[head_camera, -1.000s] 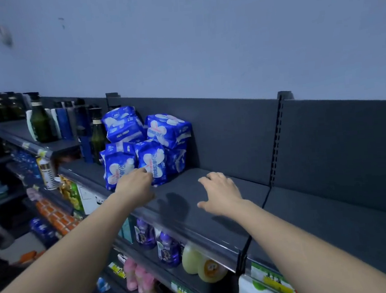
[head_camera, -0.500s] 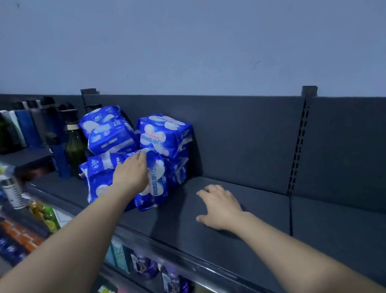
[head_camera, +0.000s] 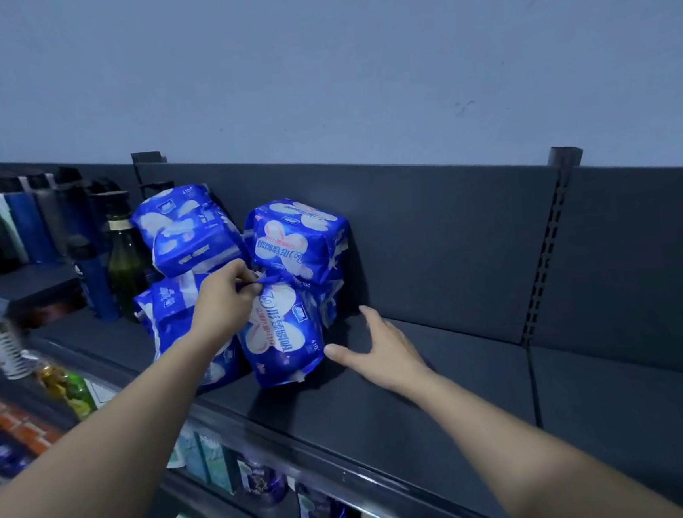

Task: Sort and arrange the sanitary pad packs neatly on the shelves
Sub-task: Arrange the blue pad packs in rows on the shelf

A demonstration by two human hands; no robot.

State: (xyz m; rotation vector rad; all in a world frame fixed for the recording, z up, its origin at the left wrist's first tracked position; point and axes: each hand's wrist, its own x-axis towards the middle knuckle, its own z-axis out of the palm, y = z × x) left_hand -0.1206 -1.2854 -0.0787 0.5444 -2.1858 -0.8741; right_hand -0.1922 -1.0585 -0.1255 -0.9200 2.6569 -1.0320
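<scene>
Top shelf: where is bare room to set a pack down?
Bare shelf runs right of the right hand, past the slotted upright, between back panel and front rail. Crowded left: pad packs piled beside the bottles, left hand pinching one.

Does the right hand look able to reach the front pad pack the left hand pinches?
Probably yes: the right hand is open beside the front pad pack, only bare shelf between, and the left hand pinches just its top.
</scene>
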